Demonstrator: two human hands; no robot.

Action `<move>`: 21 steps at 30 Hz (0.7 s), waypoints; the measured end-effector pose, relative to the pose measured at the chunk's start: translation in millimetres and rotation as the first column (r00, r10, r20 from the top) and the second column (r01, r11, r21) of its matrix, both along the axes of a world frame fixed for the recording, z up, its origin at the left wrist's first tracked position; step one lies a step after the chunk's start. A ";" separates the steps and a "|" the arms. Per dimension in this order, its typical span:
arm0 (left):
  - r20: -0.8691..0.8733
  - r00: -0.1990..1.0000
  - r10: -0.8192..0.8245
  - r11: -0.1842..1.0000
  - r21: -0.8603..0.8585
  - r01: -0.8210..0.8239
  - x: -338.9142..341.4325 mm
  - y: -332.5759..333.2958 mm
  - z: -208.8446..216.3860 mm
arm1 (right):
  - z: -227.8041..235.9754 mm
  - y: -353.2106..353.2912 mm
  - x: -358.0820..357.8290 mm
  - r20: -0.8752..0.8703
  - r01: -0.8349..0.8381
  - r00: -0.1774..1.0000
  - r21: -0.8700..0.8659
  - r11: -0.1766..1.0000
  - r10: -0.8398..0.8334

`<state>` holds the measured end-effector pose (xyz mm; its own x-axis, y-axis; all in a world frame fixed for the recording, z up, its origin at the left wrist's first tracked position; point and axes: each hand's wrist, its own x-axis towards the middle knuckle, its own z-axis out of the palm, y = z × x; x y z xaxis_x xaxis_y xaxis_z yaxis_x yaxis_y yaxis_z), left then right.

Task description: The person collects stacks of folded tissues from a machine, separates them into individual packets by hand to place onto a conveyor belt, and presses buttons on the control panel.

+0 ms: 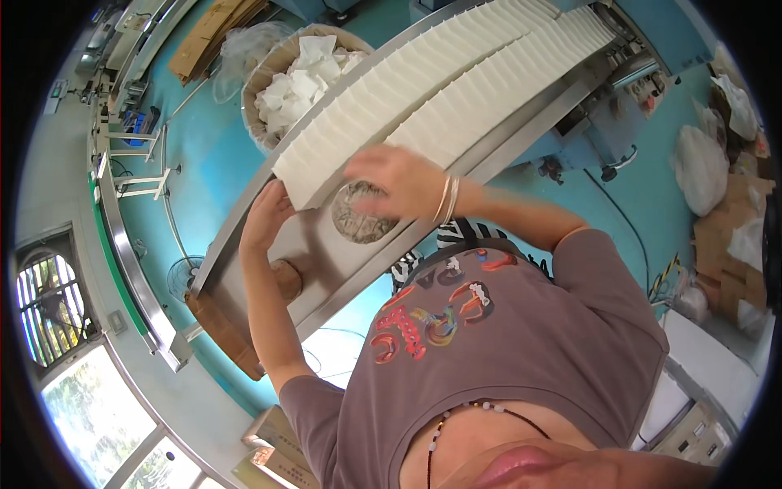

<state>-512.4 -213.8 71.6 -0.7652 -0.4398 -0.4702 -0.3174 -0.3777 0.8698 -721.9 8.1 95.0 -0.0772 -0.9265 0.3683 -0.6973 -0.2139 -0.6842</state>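
Note:
Two long rows of white folded paper sheets, a left row [350, 114] and a right row [489, 98], stand packed along a metal conveyor table [326, 277]. My left hand [265, 218] is at the near end of the left row, its bent fingers gripping the left corner. Smeared by motion, my right hand [399, 183] hovers over the near ends of the rows, palm down. Below it, a round, grey, mottled block [361, 218] rests on the metal and is partly covered by that hand. A smaller brown cylindrical object [285, 279] stands near my left forearm.
Beyond the table's left side, a round bin [254, 85] holds crumpled white paper. Flattened cardboard [208, 37] lies on the blue-green floor. A fan [186, 275] stands near the table's left end. Bags and cardboard [725, 220] are piled at the far right.

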 end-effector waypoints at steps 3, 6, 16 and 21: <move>-0.065 0.993 0.095 0.990 0.114 -0.087 15.9 -5.4 -23.4 | -13.6 -2.5 -77.7 -0.007 0.328 0.944 0.130 0.936 -0.330; -0.103 0.984 0.146 0.982 0.137 -0.131 13.1 15.9 -26.5 | -12.1 1.2 -158.5 -0.144 0.534 0.841 0.067 0.843 -0.522; 0.042 0.938 0.345 0.938 -0.031 -0.344 -39.5 41.7 -0.3 | -20.8 -27.5 -250.3 -0.406 0.788 0.616 0.324 0.524 -0.675; 0.018 0.931 0.366 0.930 -0.037 -0.365 -41.9 30.7 -15.3 | -26.8 -28.9 -254.4 -0.442 0.813 0.582 0.296 0.502 -0.683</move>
<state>-554.3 -183.1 56.3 -0.5376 -0.7020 -0.4671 -0.1834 -0.4433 0.8774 -976.3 -20.8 68.3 -0.7908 -0.6078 0.0720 -0.5933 0.7322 -0.3344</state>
